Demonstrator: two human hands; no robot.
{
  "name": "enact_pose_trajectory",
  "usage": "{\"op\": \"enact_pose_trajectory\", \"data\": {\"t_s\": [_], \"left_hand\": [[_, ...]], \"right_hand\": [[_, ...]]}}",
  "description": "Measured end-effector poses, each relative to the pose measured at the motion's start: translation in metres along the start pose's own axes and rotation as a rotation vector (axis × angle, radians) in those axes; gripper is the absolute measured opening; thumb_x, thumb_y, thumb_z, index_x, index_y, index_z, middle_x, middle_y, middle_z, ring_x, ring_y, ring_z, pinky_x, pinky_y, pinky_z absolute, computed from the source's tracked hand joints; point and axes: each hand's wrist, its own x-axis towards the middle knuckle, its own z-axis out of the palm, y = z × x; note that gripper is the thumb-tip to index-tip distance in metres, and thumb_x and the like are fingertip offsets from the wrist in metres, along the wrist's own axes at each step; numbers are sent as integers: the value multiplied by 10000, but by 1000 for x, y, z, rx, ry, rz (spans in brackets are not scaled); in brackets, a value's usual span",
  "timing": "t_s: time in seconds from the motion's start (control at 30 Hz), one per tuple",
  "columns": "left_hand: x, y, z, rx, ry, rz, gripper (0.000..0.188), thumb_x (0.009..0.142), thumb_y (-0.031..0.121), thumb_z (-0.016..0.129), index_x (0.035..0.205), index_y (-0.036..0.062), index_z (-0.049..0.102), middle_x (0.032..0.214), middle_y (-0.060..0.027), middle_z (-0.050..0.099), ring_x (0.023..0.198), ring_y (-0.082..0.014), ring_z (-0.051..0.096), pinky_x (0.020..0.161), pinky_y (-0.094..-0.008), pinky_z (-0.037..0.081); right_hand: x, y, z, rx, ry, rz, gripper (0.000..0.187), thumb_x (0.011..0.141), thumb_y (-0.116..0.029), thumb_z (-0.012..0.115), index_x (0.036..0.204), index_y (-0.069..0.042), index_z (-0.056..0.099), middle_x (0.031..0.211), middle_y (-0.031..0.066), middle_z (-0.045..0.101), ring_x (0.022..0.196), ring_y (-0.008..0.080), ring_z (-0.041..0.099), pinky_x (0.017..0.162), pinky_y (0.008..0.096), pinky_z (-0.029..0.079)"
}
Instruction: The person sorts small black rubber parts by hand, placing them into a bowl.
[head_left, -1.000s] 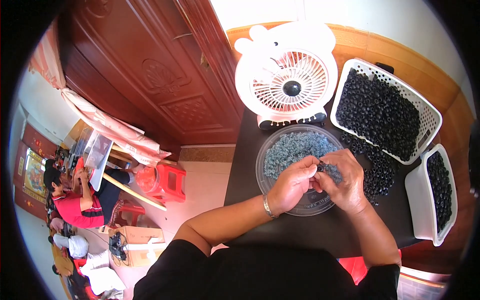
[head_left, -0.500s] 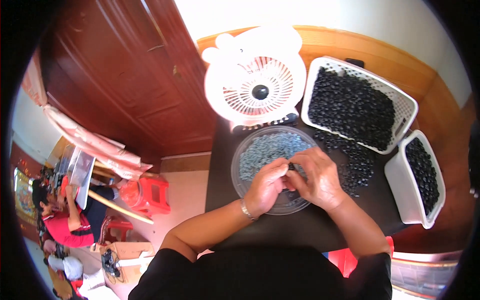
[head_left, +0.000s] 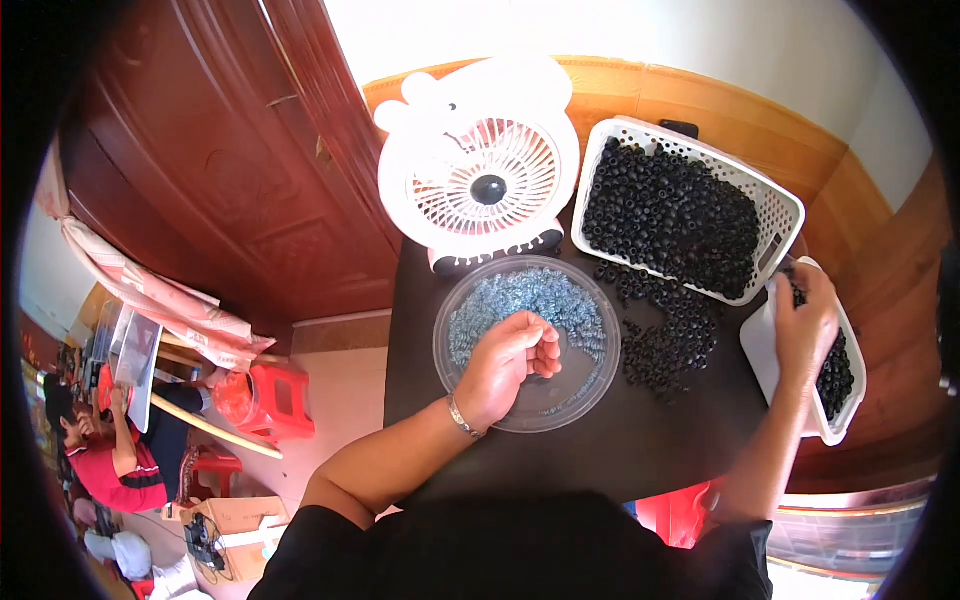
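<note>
My left hand [head_left: 510, 368] hangs over a clear round plastic tub [head_left: 447, 395] of small bluish see-through pieces [head_left: 515, 300]. Its fingers are curled in; what they hold, if anything, I cannot make out. On the right, my right hand [head_left: 808, 318] reaches over a white plastic bin [head_left: 763, 340] of small black pieces [head_left: 836, 378]. Thumb and fingers are apart at the bin's far end, with black pieces showing between them; the fingertips are partly hidden. Loose black round pieces [head_left: 670, 340], some with holes, lie on the dark table [head_left: 590, 465] between tub and bin.
A white perforated basket [head_left: 785, 215] heaped with black pieces stands at the back right. Behind the tub is a white animal-shaped fan [head_left: 490, 190]. Left of the table are a brown door [head_left: 210, 150], red stools [head_left: 285, 400], a cardboard box [head_left: 240, 515] and another seated person [head_left: 120, 460].
My hands were together over the tub, fingers around a small black piece. My right hand has moved right to the white bin; my left stays over the tub. The view has shifted slightly.
</note>
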Motion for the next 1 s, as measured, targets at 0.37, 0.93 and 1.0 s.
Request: {"op": "enact_pose_trajectory", "data": {"t_s": [0.37, 0.93, 1.0], "left_hand": [[3, 0, -6, 31, -31, -12, 179, 946, 221, 457, 920, 61, 533, 857, -62, 583, 765, -186, 577, 706, -300, 434], [5, -3, -9, 61, -11, -32, 166, 931, 217, 482, 916, 64, 543, 833, -57, 598, 731, -172, 588, 684, -290, 439], [5, -3, -8, 70, -14, -40, 165, 930, 218, 483, 916, 64, 542, 835, -54, 597, 731, -172, 589, 683, -289, 436]], "right_hand": [[-7, 11, 6, 8, -109, -12, 205, 801, -112, 621, 983, -20, 630, 974, 143, 625, 935, 310, 594, 835, 388, 458], [-45, -43, 109, 72, -632, -371, 140, 704, -84, 667, 835, -36, 649, 851, 126, 622, 885, 315, 583, 793, 408, 485], [-47, -43, 113, 58, -623, -366, 147, 689, -80, 679, 824, -33, 643, 833, 125, 617, 874, 314, 583, 779, 413, 485]]}}
